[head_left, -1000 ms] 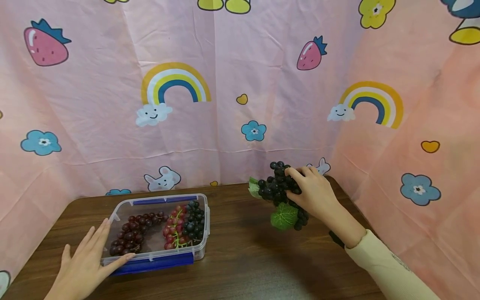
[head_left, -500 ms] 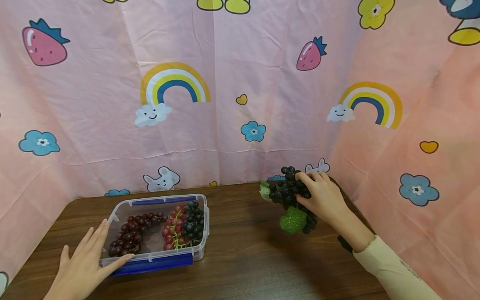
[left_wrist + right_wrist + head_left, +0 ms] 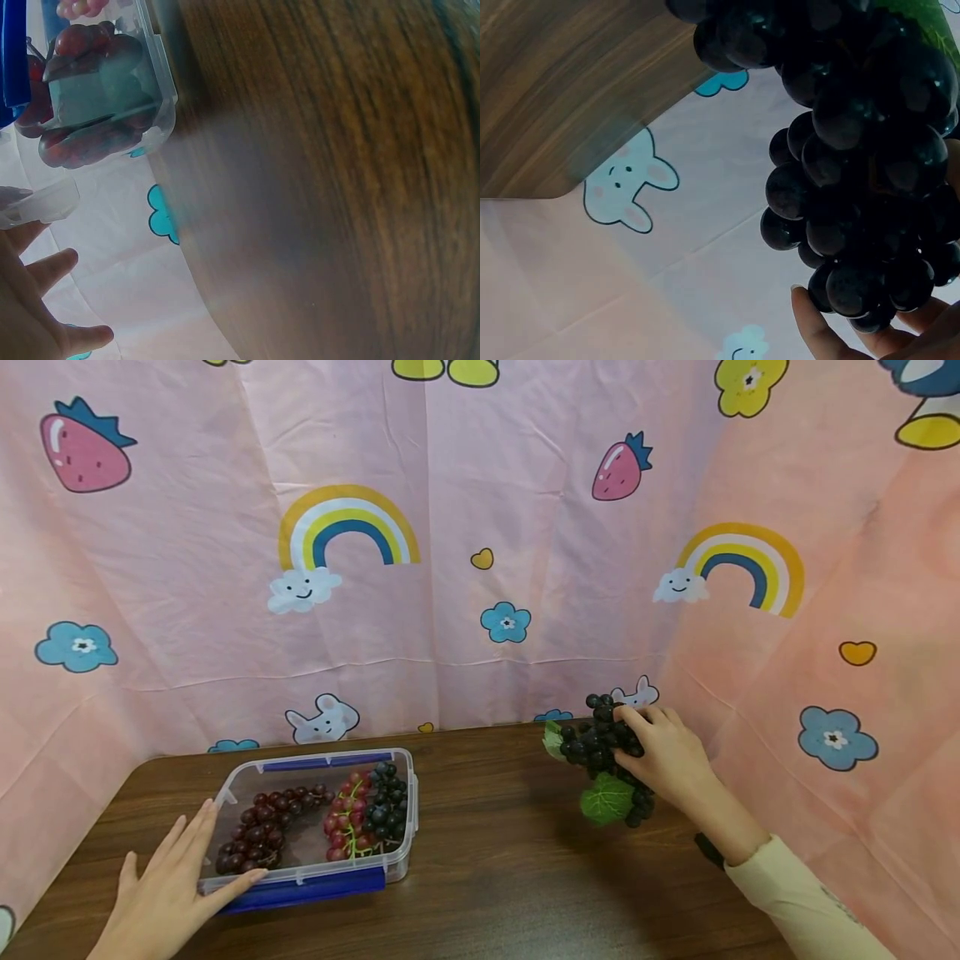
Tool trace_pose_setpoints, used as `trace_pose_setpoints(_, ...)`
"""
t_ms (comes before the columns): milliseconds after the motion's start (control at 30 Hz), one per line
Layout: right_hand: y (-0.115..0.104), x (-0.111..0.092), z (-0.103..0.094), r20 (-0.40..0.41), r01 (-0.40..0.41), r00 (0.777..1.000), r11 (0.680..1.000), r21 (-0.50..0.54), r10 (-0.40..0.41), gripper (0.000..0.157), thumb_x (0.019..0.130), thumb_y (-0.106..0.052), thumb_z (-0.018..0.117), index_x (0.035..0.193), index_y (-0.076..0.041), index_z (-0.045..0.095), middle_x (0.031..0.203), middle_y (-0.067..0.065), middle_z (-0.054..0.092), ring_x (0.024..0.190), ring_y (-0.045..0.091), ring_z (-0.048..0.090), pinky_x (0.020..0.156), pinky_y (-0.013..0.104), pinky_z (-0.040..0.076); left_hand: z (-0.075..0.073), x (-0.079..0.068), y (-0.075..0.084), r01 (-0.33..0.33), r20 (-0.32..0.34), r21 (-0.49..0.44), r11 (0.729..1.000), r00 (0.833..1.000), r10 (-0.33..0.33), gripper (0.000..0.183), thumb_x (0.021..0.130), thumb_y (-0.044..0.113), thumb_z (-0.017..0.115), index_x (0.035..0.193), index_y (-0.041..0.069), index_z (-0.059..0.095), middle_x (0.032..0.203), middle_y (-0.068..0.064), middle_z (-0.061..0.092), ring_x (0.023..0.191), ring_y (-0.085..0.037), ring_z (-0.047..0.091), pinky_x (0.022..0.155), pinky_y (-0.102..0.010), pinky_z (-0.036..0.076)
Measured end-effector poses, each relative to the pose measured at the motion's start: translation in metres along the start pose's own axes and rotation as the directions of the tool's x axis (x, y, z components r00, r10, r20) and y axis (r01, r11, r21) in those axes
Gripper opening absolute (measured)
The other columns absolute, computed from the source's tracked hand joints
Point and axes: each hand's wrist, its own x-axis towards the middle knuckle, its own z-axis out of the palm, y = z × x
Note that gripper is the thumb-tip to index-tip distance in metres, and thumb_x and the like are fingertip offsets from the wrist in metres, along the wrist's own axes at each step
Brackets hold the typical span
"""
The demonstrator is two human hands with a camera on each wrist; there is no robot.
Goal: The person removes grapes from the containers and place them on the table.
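Observation:
My right hand (image 3: 663,756) grips a bunch of black grapes (image 3: 600,747) with green leaves, held over the right side of the table. Up close in the right wrist view, the dark grapes (image 3: 862,165) fill much of the picture, fingers curled about their lower end. On the left, my left hand (image 3: 168,881) rests with spread, straight fingers against the near left corner of a clear plastic box (image 3: 405,856) with blue clips. Inside the box lie dark red grapes (image 3: 258,831) at left, pinkish-red grapes (image 3: 347,818) and blue-black grapes (image 3: 387,806) at right.
The brown wooden table (image 3: 480,860) has rounded back corners. A pink cloth (image 3: 450,685) printed with rainbows, strawberries and flowers hangs behind it and along its sides. Bare wood lies between the box and the right hand.
My right hand has moved to the right with the black grapes, away from the box. The left hand and the box have stayed in place.

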Motion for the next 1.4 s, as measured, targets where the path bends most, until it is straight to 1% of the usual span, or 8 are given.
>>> trace_pose_setpoints(300,0.013,-0.006,-0.002,0.009,-0.030,1.000,0.999,-0.025,0.030,0.046,0.087,-0.018,0.088,0.126,-0.011,0.064,0.122,0.025,0.066,0.108,0.049,0.061,0.064,0.058,0.057,0.001,0.001,-0.002,0.007,0.003,0.003,1.000,1.000,-0.007,0.117,0.098,0.073,0.056,0.168,0.004,-0.008,0.170,-0.036,0.005,0.151,-0.064,0.013,0.096,-0.097,0.001)
trace_pose_setpoints(500,0.022,-0.010,-0.002,-0.020,-0.035,0.999,0.999,-0.020,0.034,0.044,0.086,-0.016,0.088,0.123,-0.011,0.064,0.118,0.026,0.068,0.105,0.049,0.062,0.063,0.060,0.057,0.001,0.000,-0.002,0.010,0.002,0.005,1.000,1.000,-0.010,0.118,0.098,0.073,0.056,0.168,0.004,-0.009,0.170,-0.036,0.004,0.152,-0.063,0.011,0.097,-0.097,0.001)
trace_pose_setpoints(733,0.028,-0.012,0.001,-0.017,-0.051,0.999,0.999,-0.013,0.051,0.045,0.085,-0.015,0.088,0.122,-0.010,0.064,0.116,0.028,0.068,0.100,0.049,0.062,0.065,0.062,0.057,0.000,-0.001,-0.002,0.013,-0.003,0.003,1.000,1.000,-0.013,0.117,0.098,0.073,0.056,0.168,0.004,-0.009,0.170,-0.036,0.006,0.152,-0.063,0.011,0.096,-0.097,0.001)
trace_pose_setpoints(867,0.031,-0.013,0.006,0.005,-0.078,0.997,0.997,-0.010,0.078,0.045,0.086,-0.017,0.088,0.123,-0.011,0.063,0.113,0.026,0.067,0.097,0.047,0.061,0.063,0.062,0.056,0.000,-0.001,-0.002,0.017,0.002,0.001,1.000,1.000,-0.017,0.118,0.098,0.073,0.056,0.168,0.004,-0.009,0.170,-0.036,0.006,0.152,-0.063,0.011,0.096,-0.097,0.001)
trace_pose_setpoints(967,0.033,-0.014,0.012,0.028,-0.101,0.994,0.995,-0.010,0.102,0.046,0.087,-0.019,0.087,0.125,-0.012,0.062,0.115,0.027,0.066,0.098,0.047,0.061,0.062,0.062,0.056,0.000,-0.001,-0.002,0.019,0.007,-0.003,1.000,1.000,-0.019,0.118,0.098,0.073,0.056,0.168,0.004,-0.009,0.170,-0.036,0.006,0.152,-0.063,0.011,0.096,-0.097,0.001)
trace_pose_setpoints(1100,0.035,-0.016,0.021,0.050,-0.119,0.992,0.993,-0.007,0.120,0.046,0.088,-0.020,0.086,0.126,-0.012,0.062,0.119,0.029,0.067,0.099,0.047,0.061,0.060,0.060,0.057,0.001,-0.001,-0.001,0.018,0.010,-0.010,1.000,1.000,-0.018,0.117,0.098,0.073,0.056,0.168,0.005,-0.010,0.170,-0.036,0.005,0.153,-0.063,0.009,0.097,-0.096,0.000)
trace_pose_setpoints(1167,0.036,-0.018,0.026,0.055,-0.124,0.991,0.992,-0.006,0.124,0.046,0.088,-0.020,0.086,0.126,-0.012,0.062,0.118,0.029,0.067,0.098,0.046,0.062,0.058,0.058,0.057,0.001,-0.001,-0.001,0.017,0.008,-0.009,1.000,1.000,-0.017,0.117,0.098,0.073,0.056,0.168,0.006,-0.010,0.170,-0.036,0.005,0.153,-0.062,0.010,0.097,-0.096,0.001)
trace_pose_setpoints(1400,0.041,-0.028,0.042,0.070,-0.155,0.985,0.988,-0.009,0.155,0.047,0.087,-0.020,0.087,0.126,-0.011,0.061,0.119,0.031,0.066,0.102,0.051,0.063,0.055,0.057,0.056,0.001,-0.001,0.001,0.011,-0.002,-0.013,1.000,1.000,-0.011,0.118,0.098,0.072,0.057,0.168,0.008,-0.011,0.171,-0.034,0.005,0.154,-0.061,0.008,0.098,-0.096,0.000)
